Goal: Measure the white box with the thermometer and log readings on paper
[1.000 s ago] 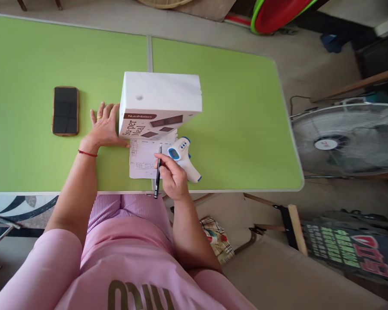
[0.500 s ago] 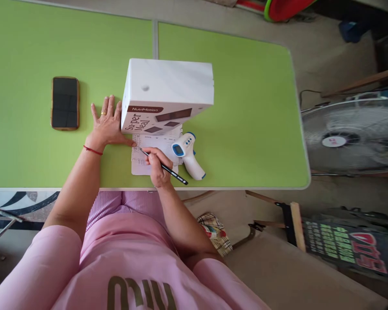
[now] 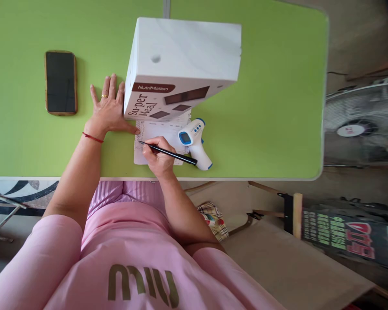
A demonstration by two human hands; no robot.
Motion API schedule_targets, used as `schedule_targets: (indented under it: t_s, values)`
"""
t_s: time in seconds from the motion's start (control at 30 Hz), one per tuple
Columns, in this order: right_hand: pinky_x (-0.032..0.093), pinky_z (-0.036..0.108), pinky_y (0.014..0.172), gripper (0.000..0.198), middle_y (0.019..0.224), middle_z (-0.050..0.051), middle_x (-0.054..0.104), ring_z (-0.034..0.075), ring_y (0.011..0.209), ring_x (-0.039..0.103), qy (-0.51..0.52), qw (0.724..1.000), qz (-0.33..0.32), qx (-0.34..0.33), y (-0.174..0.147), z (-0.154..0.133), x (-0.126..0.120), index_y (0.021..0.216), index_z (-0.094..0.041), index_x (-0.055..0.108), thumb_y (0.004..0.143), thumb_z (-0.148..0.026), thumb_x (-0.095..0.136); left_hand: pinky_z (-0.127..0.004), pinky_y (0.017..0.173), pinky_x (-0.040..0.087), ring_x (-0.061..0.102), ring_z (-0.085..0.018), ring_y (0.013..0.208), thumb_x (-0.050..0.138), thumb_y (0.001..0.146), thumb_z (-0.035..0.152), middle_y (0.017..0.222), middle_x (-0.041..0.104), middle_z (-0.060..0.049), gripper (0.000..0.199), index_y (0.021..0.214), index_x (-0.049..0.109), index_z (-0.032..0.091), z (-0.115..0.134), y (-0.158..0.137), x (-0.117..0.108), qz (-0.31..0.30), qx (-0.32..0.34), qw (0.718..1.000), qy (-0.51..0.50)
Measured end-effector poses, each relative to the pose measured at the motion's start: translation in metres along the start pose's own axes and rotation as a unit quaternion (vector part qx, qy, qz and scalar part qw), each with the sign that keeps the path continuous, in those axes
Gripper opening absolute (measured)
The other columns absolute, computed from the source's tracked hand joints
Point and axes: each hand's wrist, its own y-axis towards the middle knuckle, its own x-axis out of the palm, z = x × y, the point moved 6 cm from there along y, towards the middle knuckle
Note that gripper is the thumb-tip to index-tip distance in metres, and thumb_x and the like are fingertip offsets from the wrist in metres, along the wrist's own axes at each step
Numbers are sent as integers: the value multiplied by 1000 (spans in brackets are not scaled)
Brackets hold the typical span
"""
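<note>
My right hand [image 3: 159,158] grips a black pen [image 3: 173,153], its tip on the left part of a sheet of paper [image 3: 161,131] with handwriting and print. My left hand [image 3: 109,109] lies flat on the table with spread fingers, a ring and a red cord at the wrist. Its thumb rests at the paper's left edge, and its fingers are beside a tall white box [image 3: 187,51] marked "NutriMotion Super Meal". The box hides the far part of the paper. A white and blue infrared thermometer [image 3: 194,142] lies at the paper's right side, close to the pen's rear end.
The green table [image 3: 271,107] has its front edge just before my body. A phone [image 3: 61,82] in a brown case lies to the left. At the right stands a large fan [image 3: 352,129]. Below the table's right side are a beige folding chair [image 3: 261,254] and a printed dark bag [image 3: 349,234].
The view has shifted closer to the table, so the box looks larger and higher. The pen has turned in my right hand and its tip sits slightly differently on the paper. My left hand stays flat.
</note>
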Motion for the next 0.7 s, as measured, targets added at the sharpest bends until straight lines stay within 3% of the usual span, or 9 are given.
schedule_targets:
  t_s: [0.23,0.47,0.6,0.7]
  values:
    - [55,34,71,23,71,-4,59,19,67,57,-21,1000,-21,4,-1,4,2,88,-30,65,93,-52,68,-79,146,-22,-21,-58,184,100,58,85,200,28,-10,160,191,33,27,1,1,0,-5,-5,1000,-14]
    - [59,35,75,15,73,-3,61,20,72,62,-34,999,-35,1,0,7,3,89,-30,66,92,-43,70,-78,145,-26,-19,-59,184,105,52,82,200,27,-11,163,189,39,26,-2,3,1,1,15,1000,-16]
    - [59,35,73,16,73,-3,65,20,69,63,-33,999,-33,-14,0,5,2,89,-29,66,92,-44,69,-79,146,-22,-19,-58,184,101,58,86,200,28,-11,156,189,40,26,-2,2,1,0,18,1000,-23]
    - [59,34,71,17,72,-3,67,20,67,62,-31,999,-34,-11,0,5,2,87,-30,65,93,-45,70,-77,145,-26,-18,-59,184,101,58,84,200,26,-11,155,188,41,26,-3,2,1,1,9,1000,-14]
